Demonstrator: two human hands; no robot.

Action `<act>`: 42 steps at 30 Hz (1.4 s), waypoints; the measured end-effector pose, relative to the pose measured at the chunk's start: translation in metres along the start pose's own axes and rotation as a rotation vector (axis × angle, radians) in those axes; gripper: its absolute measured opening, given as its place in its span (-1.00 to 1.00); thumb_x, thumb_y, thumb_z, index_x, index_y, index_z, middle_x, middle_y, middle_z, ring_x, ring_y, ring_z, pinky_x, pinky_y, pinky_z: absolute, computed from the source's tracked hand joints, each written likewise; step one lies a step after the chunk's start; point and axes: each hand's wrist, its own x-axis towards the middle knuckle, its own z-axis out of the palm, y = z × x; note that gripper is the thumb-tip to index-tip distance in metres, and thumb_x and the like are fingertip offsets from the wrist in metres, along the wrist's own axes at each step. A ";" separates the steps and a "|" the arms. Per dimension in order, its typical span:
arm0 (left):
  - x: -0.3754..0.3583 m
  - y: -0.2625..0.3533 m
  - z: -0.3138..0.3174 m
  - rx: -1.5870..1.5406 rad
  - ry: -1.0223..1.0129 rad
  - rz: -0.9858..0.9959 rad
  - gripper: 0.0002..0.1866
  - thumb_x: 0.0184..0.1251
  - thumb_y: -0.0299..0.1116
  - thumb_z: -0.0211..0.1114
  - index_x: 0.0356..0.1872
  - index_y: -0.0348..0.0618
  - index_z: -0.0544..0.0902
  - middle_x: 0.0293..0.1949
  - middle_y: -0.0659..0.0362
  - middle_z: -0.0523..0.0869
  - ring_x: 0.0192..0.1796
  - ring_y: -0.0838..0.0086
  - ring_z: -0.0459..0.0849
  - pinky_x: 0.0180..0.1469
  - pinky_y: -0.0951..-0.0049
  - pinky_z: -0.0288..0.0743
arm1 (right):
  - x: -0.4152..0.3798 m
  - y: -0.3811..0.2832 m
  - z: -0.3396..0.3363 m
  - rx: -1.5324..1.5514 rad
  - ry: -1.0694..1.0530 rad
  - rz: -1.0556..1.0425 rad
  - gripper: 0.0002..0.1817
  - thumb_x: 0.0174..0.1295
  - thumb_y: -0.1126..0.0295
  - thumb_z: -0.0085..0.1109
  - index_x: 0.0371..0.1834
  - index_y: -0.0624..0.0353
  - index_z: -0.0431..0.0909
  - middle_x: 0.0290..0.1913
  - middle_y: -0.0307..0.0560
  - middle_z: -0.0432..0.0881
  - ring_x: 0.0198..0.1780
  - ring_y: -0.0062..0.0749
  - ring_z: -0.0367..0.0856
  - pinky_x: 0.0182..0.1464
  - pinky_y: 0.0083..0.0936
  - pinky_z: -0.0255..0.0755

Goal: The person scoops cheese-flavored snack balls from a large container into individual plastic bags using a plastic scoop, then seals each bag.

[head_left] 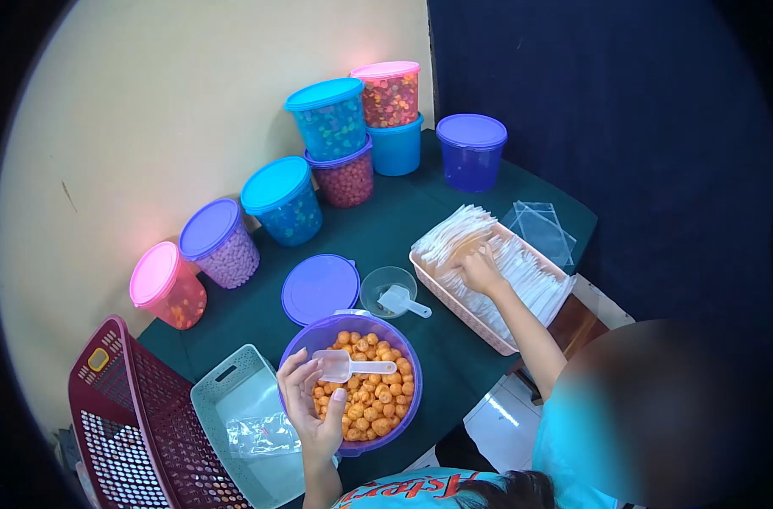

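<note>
My left hand (pixel 319 417) is over the left side of a purple tub (pixel 416 399) of round orange snack balls (pixel 371 416). Its fingers are spread and curved, thumb apart, holding nothing. Close to the fingertips, a clear scoop (pixel 339 366) lies on the snack balls, handle pointing right. My right hand (pixel 480 271) reaches into a pink basket (pixel 454 307) packed with small clear plastic bags (pixel 522 270). There its fingers are closed at the bags, the tips partly hidden among them. A bowl (pixel 374 297) with another scoop (pixel 399 301) stands behind the tub, beside a purple lid (pixel 320 288).
Lidded tubs, including a pink one (pixel 170 288) and a blue one (pixel 285 204), line the wall, some stacked. Left are a maroon basket (pixel 119 390) and a pale green tray (pixel 212 407) holding a clear bag (pixel 263 435). A person's blurred head (pixel 658 390) is at right.
</note>
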 end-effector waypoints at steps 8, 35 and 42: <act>-0.005 0.006 -0.021 -0.023 -0.005 -0.031 -0.61 -0.01 -0.54 0.19 -0.08 -0.28 0.38 0.04 0.04 0.26 0.03 0.37 0.40 0.06 0.37 0.31 | -0.015 -0.022 -0.065 0.254 0.470 -0.197 -0.89 -0.09 0.58 0.06 -0.47 0.21 0.57 -0.40 -0.02 0.60 -0.31 -0.22 0.56 -0.18 -0.41 0.36; -0.067 0.015 -0.119 -0.844 -0.228 -0.260 -0.05 0.11 0.39 -0.54 0.26 -0.32 0.00 0.25 0.00 0.16 0.27 0.26 0.16 0.28 0.26 -0.09 | -0.123 -0.363 -0.114 0.746 0.434 -0.539 -0.34 -0.16 0.41 0.22 0.13 0.13 0.27 0.12 -0.06 0.29 0.11 -0.23 0.21 0.11 -0.30 -0.01; -0.066 0.015 -0.108 -0.899 -0.111 -0.339 -0.03 0.10 0.39 -0.58 0.24 -0.36 0.02 0.21 -0.03 0.20 0.25 0.28 0.17 0.27 0.30 -0.06 | -0.116 -0.354 -0.107 0.614 0.315 -0.659 -0.53 -0.08 0.39 0.16 0.01 0.03 0.44 0.08 -0.26 0.42 0.07 -0.38 0.31 0.13 -0.28 -0.05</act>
